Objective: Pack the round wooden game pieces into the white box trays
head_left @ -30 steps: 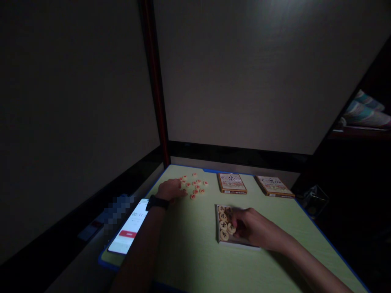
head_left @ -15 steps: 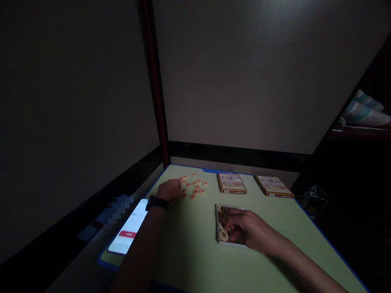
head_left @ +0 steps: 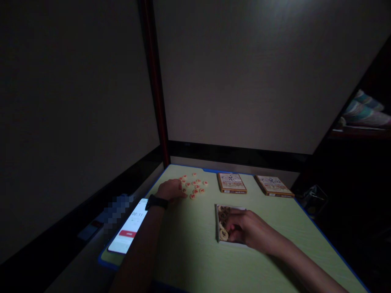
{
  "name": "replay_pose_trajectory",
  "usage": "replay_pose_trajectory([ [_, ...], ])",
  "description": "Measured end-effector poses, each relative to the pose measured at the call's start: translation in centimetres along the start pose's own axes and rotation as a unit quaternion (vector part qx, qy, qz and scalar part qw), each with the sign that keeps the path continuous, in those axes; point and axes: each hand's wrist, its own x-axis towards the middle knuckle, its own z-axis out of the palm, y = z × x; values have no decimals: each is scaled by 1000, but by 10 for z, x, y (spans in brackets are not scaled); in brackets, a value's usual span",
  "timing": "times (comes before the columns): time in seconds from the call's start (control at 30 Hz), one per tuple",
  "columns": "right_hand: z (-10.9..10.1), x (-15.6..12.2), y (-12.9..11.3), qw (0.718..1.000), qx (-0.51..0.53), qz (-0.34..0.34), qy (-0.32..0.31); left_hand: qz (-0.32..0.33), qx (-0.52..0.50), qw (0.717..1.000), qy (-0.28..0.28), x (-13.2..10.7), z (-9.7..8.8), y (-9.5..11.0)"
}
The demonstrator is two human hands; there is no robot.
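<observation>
On the left of the table lies a loose group of red-marked Chinese chess pieces (head_left: 197, 187). My left hand (head_left: 171, 190), with a dark wristband, rests at the near-left side of this group, thumb and fingers apart around a piece at its edge. At the middle right, a small open box (head_left: 217, 224) holds several dark-marked Chinese chess pieces (head_left: 224, 234). My right hand (head_left: 252, 230) reaches over the box from the right, its fingers curled in among the pieces. Whatever lies between those fingertips is hidden, as is the box's right part.
Two flat printed boxes (head_left: 232, 183) (head_left: 274, 186) lie along the table's far side. A lit phone (head_left: 130, 228) showing a timer lies at the left edge, partly under my left forearm. Walls (head_left: 238, 81) stand behind the green table (head_left: 189, 252) and left of it.
Both hands stay almost in place. The right fingers have shifted slightly within the box; the left hand still sits beside the red-marked pieces.
</observation>
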Motion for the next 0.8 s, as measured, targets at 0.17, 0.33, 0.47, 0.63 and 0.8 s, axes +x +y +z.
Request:
replay_pose_trajectory([
  [0.17, -4, 0, 2, 1000, -4, 1, 4, 6, -13, 1000, -9, 0, -1, -2],
  [0.33, -5, 0, 8, 999, -20, -7, 31, 9, -61, 997, -53, 2, 2, -7],
  [0.47, -1, 1, 7, 1000, -8, -11, 22, 13, -81, 995, -54, 2, 5, -9],
  [0.63, 0, 1, 1, 1000, 3, -13, 24, 26, -84, 995, -36, 2, 6, -9],
  [0.8, 0, 1, 3, 1000, 3, -15, 24, 20, -126, 990, -54, 8, 10, -16],
])
